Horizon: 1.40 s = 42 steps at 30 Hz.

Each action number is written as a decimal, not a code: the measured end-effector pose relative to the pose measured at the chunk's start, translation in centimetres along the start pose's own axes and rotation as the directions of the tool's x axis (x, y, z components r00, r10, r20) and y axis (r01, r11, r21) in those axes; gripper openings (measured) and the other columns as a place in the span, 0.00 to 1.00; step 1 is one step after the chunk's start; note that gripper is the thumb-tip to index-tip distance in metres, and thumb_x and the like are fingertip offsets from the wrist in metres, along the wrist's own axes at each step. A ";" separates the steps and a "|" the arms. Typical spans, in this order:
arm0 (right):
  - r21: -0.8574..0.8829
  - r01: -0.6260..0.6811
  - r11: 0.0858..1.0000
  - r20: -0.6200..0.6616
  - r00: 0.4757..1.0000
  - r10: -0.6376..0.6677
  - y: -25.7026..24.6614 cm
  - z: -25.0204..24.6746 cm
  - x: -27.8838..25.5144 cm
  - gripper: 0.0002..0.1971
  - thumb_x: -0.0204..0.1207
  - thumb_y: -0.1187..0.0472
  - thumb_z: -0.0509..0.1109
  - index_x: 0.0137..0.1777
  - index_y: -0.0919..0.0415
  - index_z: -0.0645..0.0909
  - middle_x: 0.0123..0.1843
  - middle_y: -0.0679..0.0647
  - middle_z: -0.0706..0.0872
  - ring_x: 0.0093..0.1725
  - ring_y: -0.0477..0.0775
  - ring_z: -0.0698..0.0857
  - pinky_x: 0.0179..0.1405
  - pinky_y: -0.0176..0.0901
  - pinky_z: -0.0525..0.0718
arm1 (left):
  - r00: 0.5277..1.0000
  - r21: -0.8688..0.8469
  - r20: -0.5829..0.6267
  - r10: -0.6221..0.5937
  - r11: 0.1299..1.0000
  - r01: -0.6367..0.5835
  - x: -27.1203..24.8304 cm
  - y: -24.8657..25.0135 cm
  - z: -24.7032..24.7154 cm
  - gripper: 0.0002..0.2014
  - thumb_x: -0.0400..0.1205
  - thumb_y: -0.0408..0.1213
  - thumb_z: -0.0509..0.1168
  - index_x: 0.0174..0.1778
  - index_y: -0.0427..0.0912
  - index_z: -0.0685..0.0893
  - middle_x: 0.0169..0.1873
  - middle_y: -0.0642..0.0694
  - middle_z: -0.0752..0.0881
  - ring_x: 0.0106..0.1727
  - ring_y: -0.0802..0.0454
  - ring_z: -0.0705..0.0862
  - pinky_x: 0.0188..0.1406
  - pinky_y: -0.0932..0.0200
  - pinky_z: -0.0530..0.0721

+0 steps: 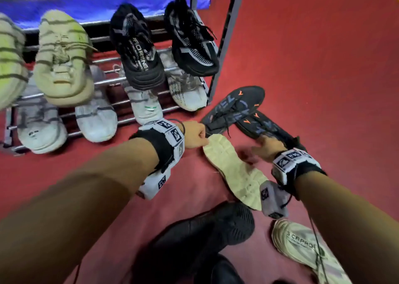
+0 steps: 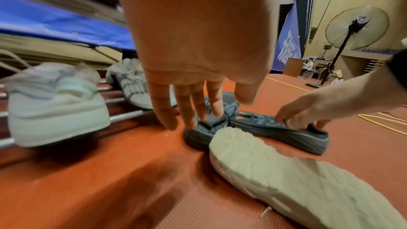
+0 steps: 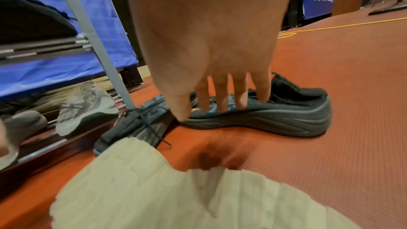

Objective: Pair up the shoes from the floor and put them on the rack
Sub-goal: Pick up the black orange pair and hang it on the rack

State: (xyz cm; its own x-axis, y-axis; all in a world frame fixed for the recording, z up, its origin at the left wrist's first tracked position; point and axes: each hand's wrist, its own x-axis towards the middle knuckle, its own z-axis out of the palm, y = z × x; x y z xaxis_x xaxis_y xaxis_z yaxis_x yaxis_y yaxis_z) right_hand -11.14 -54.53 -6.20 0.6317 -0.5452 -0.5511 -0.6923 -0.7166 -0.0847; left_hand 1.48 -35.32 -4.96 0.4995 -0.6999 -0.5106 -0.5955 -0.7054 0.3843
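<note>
Two dark shoes with orange marks lie on the red floor just right of the rack (image 1: 226, 46). My left hand (image 1: 195, 135) reaches down with straight fingers (image 2: 216, 107) onto the heel of the nearer-to-rack dark shoe (image 2: 198, 137). Over the other dark shoe (image 3: 275, 117) hangs my right hand (image 3: 220, 105); its fingers point down at the collar and the thumb is beside the sole. Neither hand has closed round a shoe. An upturned shoe with a cream sole (image 1: 235, 171) lies between my wrists.
The rack shelves hold beige, black and pale grey pairs (image 1: 138, 46). A black shoe (image 1: 205, 225) and a white shoe (image 1: 302, 247) lie on the floor near me. A standing fan (image 2: 356, 29) and a yellow cable (image 2: 385, 121) are off to the right.
</note>
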 end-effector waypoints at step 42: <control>0.119 -0.265 0.957 -0.173 0.944 0.282 5.2 3.8 6.3 0.46 0.65 0.43 0.78 0.75 0.68 0.62 0.72 0.67 0.68 0.73 0.70 0.68 0.70 0.63 0.71 | 0.984 -0.184 -0.172 -0.037 0.983 0.005 0.7 -3.4 -1.9 0.35 0.62 0.52 0.80 0.62 0.43 0.78 0.50 0.50 0.82 0.51 0.50 0.81 0.54 0.55 0.81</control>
State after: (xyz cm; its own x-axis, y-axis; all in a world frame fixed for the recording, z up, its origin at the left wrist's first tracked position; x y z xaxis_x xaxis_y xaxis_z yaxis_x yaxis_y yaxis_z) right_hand -12.08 -60.09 -13.24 0.4608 -0.7921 -0.4003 -0.8712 -0.4897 -0.0341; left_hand 5.02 -33.58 -5.17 0.6218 -0.6821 -0.3849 -0.4672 -0.7175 0.5167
